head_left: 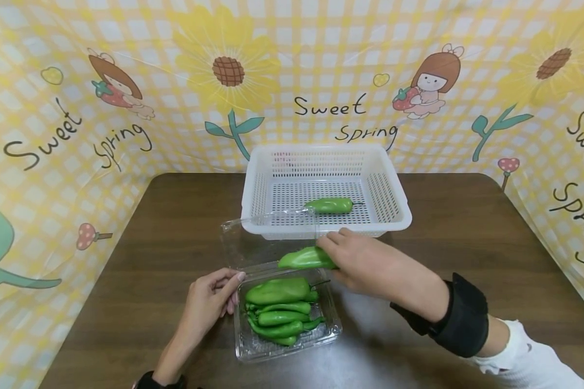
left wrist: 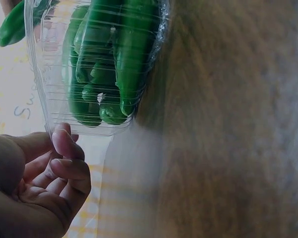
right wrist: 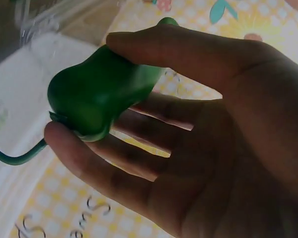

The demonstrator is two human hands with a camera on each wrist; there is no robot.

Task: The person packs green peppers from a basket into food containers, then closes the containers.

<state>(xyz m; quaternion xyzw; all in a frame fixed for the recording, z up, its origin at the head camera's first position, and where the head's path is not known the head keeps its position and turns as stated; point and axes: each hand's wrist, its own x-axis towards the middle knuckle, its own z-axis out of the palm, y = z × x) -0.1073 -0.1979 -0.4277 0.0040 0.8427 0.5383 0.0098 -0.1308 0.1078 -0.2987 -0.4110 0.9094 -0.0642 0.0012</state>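
My right hand (head_left: 338, 254) pinches a green pepper (head_left: 305, 259) by its stem end, holding it above the table between a clear plastic clamshell box (head_left: 332, 327) and a white basket (head_left: 391, 202). In the right wrist view the pepper (right wrist: 97, 91) sits between thumb and fingers, its stem curling left. The box holds several green peppers (head_left: 278, 309). My left hand (head_left: 219, 294) touches the box's left rim with loosely curled fingers (left wrist: 67, 148). One pepper (head_left: 330, 205) lies in the basket.
The box's clear lid (head_left: 267, 227) stands open toward the basket. A dark wooden table (head_left: 467, 237) carries everything. A yellow checked cloth with sunflowers (head_left: 229, 70) walls the back and both sides.
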